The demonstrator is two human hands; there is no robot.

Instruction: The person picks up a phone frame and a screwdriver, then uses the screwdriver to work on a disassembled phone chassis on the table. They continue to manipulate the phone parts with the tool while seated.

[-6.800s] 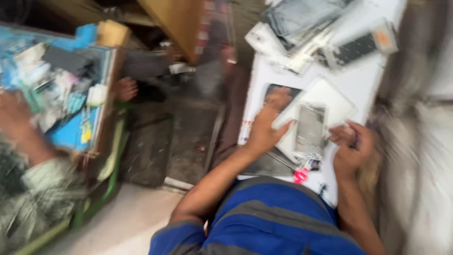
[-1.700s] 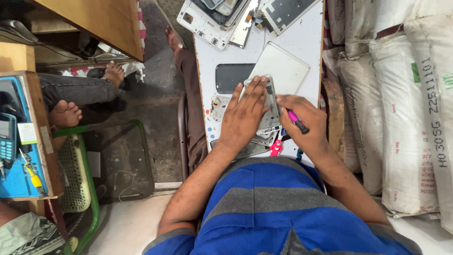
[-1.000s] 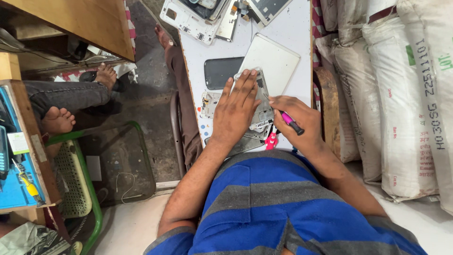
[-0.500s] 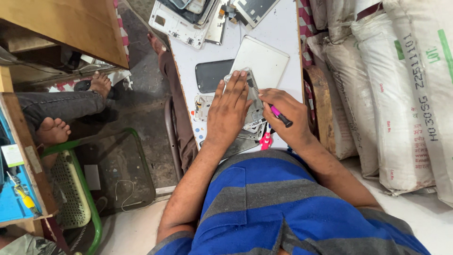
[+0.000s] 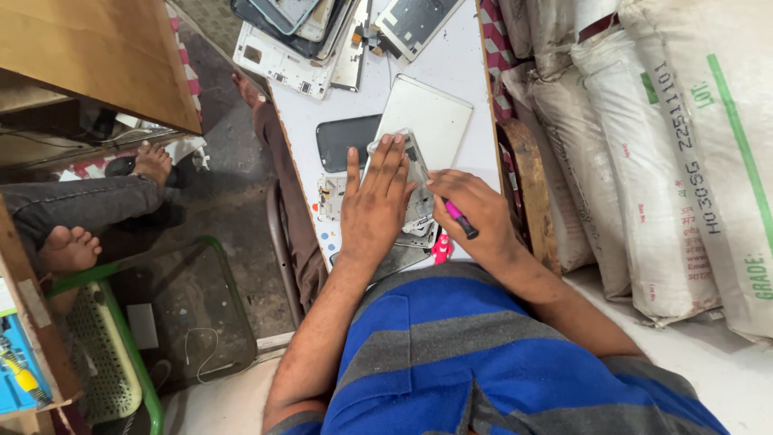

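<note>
Left hand (image 5: 373,211) spread flat atop phone frame (image 5: 415,173); right hand (image 5: 471,217) pinching pink screwdriver (image 5: 460,219) just beside.

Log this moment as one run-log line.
left hand: flat on opened phone | right hand: grips pink screwdriver | surface: white table | nearby: dark phone, white panel

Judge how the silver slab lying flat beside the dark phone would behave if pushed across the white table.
The silver slab looks flat, thin and rigid, so it would probably slide rather than tip or roll. Its smooth face on the white table suggests little grip. It seems light for its area.
</note>
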